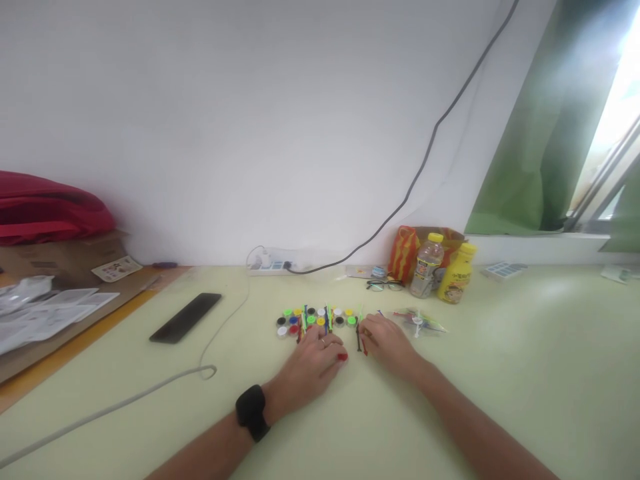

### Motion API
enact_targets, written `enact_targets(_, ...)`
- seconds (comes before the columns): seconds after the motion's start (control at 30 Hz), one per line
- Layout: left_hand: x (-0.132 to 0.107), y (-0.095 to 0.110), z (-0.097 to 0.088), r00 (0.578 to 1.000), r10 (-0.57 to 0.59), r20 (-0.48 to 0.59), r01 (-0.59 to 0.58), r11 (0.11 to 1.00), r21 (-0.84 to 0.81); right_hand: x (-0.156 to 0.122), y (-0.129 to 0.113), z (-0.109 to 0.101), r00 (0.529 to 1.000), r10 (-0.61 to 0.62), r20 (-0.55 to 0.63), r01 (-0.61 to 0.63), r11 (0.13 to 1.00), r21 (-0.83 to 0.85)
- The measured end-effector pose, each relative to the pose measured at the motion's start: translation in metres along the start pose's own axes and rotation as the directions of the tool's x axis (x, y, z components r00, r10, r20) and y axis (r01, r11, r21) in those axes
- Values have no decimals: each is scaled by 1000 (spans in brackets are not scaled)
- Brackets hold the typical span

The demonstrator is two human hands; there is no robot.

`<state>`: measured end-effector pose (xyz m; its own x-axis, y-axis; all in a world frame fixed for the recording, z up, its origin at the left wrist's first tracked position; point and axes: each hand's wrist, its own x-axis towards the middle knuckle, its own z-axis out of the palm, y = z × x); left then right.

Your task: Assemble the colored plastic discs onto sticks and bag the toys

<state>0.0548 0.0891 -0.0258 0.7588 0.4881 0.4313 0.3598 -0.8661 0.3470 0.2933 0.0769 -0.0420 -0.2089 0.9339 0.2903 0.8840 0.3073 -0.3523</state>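
My left hand (317, 360), wearing a black watch (253, 412) and a ring, lies low with its fingers stretched over the front of several round coloured caps (293, 321). Its thumb tip is at a small red round piece (343, 357). Thin plastic sticks (329, 319) in green, blue and yellow lie across the caps at its fingertips. Just to the right, my right hand (387, 341) has its fingers closed together over the table; what they pinch is hidden. Beside those fingertips lie a black stick (359, 340) and a red stick (365, 347).
A clear bag of coloured sticks (419, 323) lies right of my right hand. Behind are glasses (385, 285), a clear bottle (427, 267), a yellow bottle (457, 275) and a power strip (270, 265). A phone (186, 318) and a cable (125, 401) lie left.
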Motion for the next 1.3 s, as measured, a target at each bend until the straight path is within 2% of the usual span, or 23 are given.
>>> enact_targets(0.13,-1,-1,2,1000,2,16,-2,1000,13,-2,-1,-2,998,-17,-55,19,999,50)
enact_targets(0.3,-3,0,3,998,-38,55,37,999,6,-3,-2,-5,997,-9,-76,30,957,289)
enact_targets(0.4,-4,0,4,996,-50,70,52,998,-27,-1,-3,-8,996,8,-90,27,926,378)
enact_targets(0.53,-5,0,4,994,-103,27,106,984,-141,0,-5,-10,991,67,-119,-6,893,449)
enact_targets(0.7,-5,-3,7,986,-158,-48,140,954,-266,0,-11,-12,989,99,-107,-16,804,595)
enact_targets(0.93,-4,-6,8,977,-205,-59,178,937,-301,-5,-26,-16,981,166,-96,-62,750,659)
enact_targets(1.17,-1,-3,6,966,-234,-112,180,915,-361,-7,-34,-15,991,128,-37,-56,653,755)
enact_targets(1.3,-2,-2,6,951,-275,-143,194,888,-416,-6,-37,-16,994,95,-57,-19,653,757)
